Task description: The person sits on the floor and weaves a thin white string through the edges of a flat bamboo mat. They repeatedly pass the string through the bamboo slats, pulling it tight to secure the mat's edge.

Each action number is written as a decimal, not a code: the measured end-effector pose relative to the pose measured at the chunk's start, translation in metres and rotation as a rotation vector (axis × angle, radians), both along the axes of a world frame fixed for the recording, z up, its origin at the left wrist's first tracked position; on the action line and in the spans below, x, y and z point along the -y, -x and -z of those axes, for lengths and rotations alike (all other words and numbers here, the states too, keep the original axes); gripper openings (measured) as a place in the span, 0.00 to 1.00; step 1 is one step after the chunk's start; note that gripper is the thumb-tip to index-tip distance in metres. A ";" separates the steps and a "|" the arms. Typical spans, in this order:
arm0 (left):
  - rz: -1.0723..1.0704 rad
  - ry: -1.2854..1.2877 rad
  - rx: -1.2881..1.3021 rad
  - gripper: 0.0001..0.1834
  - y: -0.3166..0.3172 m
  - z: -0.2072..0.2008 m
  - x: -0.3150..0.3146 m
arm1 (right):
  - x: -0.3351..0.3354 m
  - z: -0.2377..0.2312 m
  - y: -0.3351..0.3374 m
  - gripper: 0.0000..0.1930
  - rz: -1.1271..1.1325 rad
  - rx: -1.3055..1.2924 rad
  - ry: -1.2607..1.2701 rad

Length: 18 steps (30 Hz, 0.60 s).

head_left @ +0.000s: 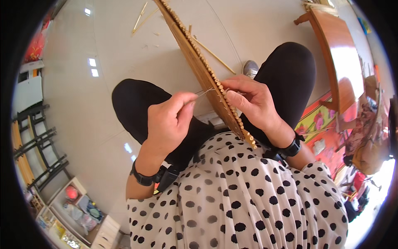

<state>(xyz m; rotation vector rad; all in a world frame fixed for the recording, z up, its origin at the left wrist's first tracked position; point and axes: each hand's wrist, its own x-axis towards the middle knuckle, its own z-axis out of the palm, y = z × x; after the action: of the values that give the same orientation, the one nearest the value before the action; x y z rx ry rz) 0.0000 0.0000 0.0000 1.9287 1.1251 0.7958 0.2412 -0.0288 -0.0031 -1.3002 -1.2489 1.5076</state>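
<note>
A long, narrow wooden board slants from the upper middle down to my lap, between my knees. Along its right edge runs a row of cut reed stalks, their round pale ends showing. My left hand, left of the board, pinches a thin pale thread between thumb and forefinger. The thread stretches to the stalks. On the other side, my right hand grips the stalk row with thumb and fingers; the fingertips are partly hidden. Small thread ends stick out along the lower part of the board.
Loose reed sticks and scraps lie on the pale tiled floor. At the upper right stands a low wooden bench beside a colourful mat. A black metal rack and an open drawer unit are at the left.
</note>
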 end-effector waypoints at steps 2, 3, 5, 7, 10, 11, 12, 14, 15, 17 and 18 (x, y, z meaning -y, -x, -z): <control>0.021 0.040 -0.031 0.07 0.019 -0.011 -0.003 | 0.000 -0.002 0.019 0.22 0.040 -0.099 -0.042; 0.007 0.055 -0.101 0.07 0.019 -0.019 -0.002 | -0.001 0.005 0.019 0.23 0.018 -0.143 -0.068; 0.001 0.109 -0.157 0.07 0.023 -0.023 0.000 | 0.001 0.009 0.021 0.25 -0.004 -0.142 -0.097; 0.015 0.086 -0.194 0.08 0.027 -0.025 -0.001 | 0.000 0.013 0.022 0.28 -0.066 -0.154 -0.084; 0.020 0.061 -0.231 0.08 0.035 -0.026 0.003 | 0.004 0.017 0.028 0.30 -0.066 -0.215 -0.090; 0.025 0.064 -0.241 0.08 0.037 -0.029 0.004 | 0.006 0.019 0.029 0.30 -0.065 -0.227 -0.091; 0.019 0.069 -0.239 0.08 0.035 -0.028 0.007 | 0.007 0.021 0.028 0.30 -0.075 -0.230 -0.089; 0.009 0.093 -0.236 0.08 0.031 -0.027 0.010 | 0.008 0.025 0.024 0.30 -0.083 -0.248 -0.078; -0.013 0.104 -0.237 0.08 0.029 -0.028 0.012 | 0.009 0.026 0.024 0.30 -0.084 -0.267 -0.073; -0.056 0.125 -0.238 0.08 0.024 -0.031 0.016 | 0.008 0.028 0.022 0.30 -0.083 -0.299 -0.078; -0.064 0.121 -0.243 0.08 0.021 -0.031 0.017 | 0.008 0.029 0.021 0.30 -0.082 -0.306 -0.091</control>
<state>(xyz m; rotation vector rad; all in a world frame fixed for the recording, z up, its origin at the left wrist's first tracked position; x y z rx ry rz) -0.0215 -0.0167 0.0309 1.9319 1.3542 0.5225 0.2201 -0.0370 -0.0322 -0.9282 -1.1668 1.6164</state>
